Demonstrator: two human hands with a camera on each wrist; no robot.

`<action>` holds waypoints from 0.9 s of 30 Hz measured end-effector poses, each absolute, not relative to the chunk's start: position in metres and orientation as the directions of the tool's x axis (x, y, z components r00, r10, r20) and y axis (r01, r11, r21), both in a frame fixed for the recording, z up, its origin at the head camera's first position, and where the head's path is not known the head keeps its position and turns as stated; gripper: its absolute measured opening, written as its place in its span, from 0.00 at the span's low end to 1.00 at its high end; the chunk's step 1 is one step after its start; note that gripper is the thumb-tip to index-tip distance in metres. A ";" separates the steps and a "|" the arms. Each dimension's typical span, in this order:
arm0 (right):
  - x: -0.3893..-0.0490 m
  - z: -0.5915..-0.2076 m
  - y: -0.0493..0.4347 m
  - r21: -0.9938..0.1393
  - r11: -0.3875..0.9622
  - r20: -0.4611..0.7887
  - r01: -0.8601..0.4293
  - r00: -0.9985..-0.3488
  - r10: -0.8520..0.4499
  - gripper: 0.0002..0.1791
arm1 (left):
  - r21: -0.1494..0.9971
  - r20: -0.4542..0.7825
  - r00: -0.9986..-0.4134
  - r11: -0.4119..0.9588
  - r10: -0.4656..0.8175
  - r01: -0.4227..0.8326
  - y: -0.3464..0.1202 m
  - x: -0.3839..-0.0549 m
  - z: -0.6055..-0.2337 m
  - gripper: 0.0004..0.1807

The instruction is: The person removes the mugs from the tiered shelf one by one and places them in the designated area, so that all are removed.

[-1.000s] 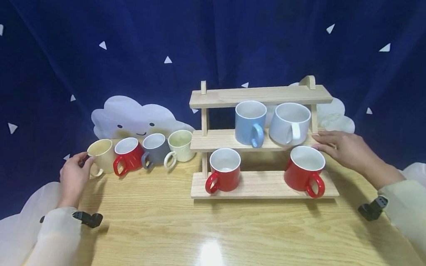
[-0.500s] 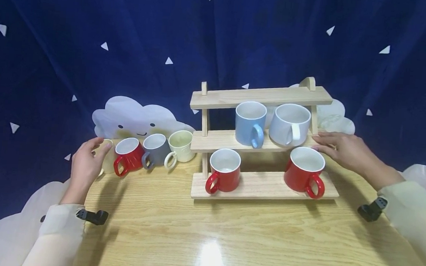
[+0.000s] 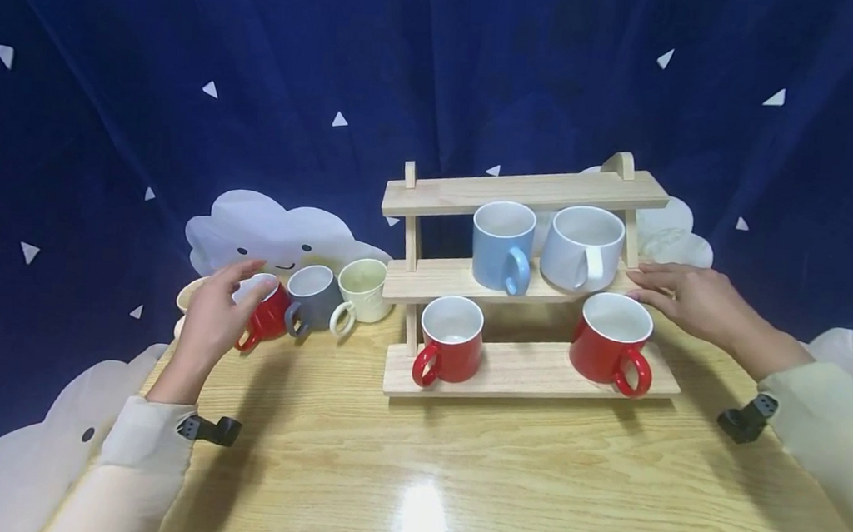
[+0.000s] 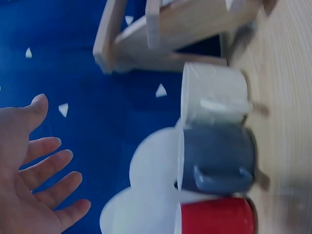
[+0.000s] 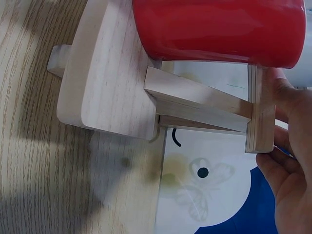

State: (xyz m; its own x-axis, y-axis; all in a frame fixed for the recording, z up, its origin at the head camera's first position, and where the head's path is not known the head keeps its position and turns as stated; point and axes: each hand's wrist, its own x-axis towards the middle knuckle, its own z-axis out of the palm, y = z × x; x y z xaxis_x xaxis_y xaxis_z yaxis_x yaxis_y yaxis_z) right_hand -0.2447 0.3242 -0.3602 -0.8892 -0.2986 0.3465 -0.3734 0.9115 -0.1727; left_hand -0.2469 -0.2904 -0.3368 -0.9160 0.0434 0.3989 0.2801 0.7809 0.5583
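Observation:
My left hand is held above the left end of a row of mugs, fingers apart with nothing in them. It partly covers a red mug and mostly hides a cream mug. To the right stand a grey-blue mug and a pale green mug. In the left wrist view, space separates the hand from the mugs. My right hand grips the right end of the middle board of a wooden shelf rack. The right wrist view has its fingers around that board end.
On the middle board sit a light blue mug and a white mug. The lowest board carries two red mugs, one left and one right. A blue curtain hangs behind the wooden table.
My left hand has left the cream mug at the row's left end and moved right, over the red mug. My right hand and the rack stay in place.

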 end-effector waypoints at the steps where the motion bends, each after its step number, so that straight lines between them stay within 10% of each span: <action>1: -0.245 -0.360 0.324 -0.173 0.912 0.344 -0.372 -0.890 -0.298 0.23 | 0.551 0.406 -0.912 0.781 0.058 0.295 -0.286 -0.246 -0.336 0.29; 27: -0.245 -0.361 0.325 -0.165 0.903 0.374 -0.396 -0.872 -0.315 0.22 | 0.477 0.506 -0.818 0.702 0.272 0.529 -0.203 -0.238 -0.323 0.25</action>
